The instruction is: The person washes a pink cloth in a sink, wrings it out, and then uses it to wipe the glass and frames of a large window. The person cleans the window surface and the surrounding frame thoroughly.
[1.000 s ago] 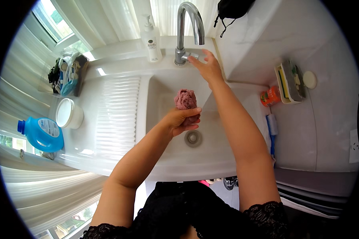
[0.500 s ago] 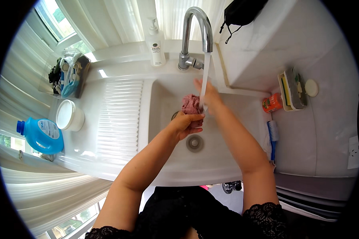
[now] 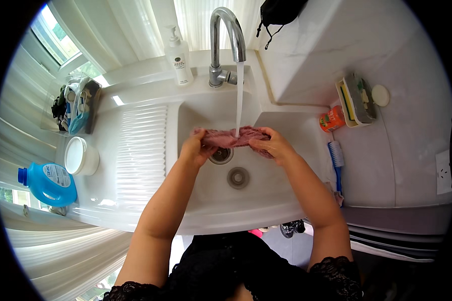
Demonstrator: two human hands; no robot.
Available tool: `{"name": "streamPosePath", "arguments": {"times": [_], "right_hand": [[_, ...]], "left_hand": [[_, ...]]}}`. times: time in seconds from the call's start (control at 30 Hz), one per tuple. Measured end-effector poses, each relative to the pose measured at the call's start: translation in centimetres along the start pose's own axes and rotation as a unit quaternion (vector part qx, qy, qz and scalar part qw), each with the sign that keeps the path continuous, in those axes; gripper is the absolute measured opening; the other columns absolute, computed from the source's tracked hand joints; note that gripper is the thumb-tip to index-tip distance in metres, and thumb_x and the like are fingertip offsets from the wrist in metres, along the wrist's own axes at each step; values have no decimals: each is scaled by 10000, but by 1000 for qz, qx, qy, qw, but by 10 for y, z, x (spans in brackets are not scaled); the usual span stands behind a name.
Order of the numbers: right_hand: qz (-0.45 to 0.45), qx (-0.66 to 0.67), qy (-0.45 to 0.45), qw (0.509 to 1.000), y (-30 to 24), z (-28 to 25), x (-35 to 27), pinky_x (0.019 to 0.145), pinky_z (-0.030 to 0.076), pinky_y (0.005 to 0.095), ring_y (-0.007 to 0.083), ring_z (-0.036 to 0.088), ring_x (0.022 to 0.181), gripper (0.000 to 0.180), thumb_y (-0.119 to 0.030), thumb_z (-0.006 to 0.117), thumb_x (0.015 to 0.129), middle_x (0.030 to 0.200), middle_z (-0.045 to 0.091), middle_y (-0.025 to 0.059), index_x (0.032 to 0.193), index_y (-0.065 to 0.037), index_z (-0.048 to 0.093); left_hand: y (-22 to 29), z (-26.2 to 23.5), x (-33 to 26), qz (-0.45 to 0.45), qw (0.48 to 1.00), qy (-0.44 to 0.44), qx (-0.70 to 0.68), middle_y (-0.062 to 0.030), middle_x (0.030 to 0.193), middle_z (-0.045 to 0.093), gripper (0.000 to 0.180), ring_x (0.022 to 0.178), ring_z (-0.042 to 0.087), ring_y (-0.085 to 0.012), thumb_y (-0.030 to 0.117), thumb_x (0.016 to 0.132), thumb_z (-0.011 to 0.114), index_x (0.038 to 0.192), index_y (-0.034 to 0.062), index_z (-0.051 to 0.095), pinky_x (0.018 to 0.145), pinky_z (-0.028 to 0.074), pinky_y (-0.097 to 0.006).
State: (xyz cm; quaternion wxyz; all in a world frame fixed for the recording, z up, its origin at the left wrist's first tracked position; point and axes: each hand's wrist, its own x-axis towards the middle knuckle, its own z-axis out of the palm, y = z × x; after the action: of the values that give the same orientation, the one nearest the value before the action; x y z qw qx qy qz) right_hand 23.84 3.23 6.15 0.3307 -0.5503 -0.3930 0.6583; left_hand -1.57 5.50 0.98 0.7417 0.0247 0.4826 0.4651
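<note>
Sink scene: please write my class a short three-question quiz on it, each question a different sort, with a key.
1. True or false: the left hand and the right hand both hold the pink cloth.
2. The water from the tap meets: (a) the cloth, (b) the soap bottle, (c) the white tub.
3. Fill in: the blue-handled brush lies to the ____ of the basin.

Key: 1 true; 2 a; 3 right.

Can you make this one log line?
left hand: holds pink cloth | right hand: holds cloth | faucet: running onto cloth
</note>
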Motion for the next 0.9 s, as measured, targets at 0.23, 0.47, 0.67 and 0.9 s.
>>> {"name": "streamPosePath", "arguments": {"times": [0.23, 0.47, 0.67, 0.9], "right_hand": [[28, 72, -27, 997, -21, 42, 16, 767, 569, 309, 190, 665, 904, 477, -45, 706, 789, 1075, 650, 118, 1231, 19, 539], [-23, -23, -19, 999, -55, 59, 13, 838, 546, 343, 197, 653, 939, 573, 6, 621, 732, 1090, 645, 117, 1294, -3, 506], [-80, -93, -108, 986, -76, 38, -10, 828, 524, 340, 189, 624, 976, 638, -64, 686, 740, 1126, 631, 119, 1343, -21, 479], [-272, -317, 171, 892, 6, 14, 39, 1039, 377, 479, 382, 416, 1293, 665, -346, 706, 834, 1330, 471, 288, 1351, -9, 461]], "left_hand": [[-20, 2, 2, -30, 999, -3, -16, -151, 1312, 481, 411, 1209, 496, -336, 410, 986, 503, 1287, 137, 442, 1018, 360, -599], [-14, 52, -37, -134, 986, -93, -30, -199, 1392, 407, 673, 1271, 427, -368, 592, 957, 411, 1409, 97, 350, 1059, 276, -634], [-23, 57, 7, -92, 967, -198, -134, -193, 1310, 486, 463, 1209, 503, -330, 315, 983, 445, 1321, -1, 425, 1033, 412, -529], [-21, 60, 2, -30, 981, -76, -178, -175, 1244, 547, 341, 1146, 554, -330, 55, 906, 472, 1244, 12, 489, 1003, 455, -508]]}}
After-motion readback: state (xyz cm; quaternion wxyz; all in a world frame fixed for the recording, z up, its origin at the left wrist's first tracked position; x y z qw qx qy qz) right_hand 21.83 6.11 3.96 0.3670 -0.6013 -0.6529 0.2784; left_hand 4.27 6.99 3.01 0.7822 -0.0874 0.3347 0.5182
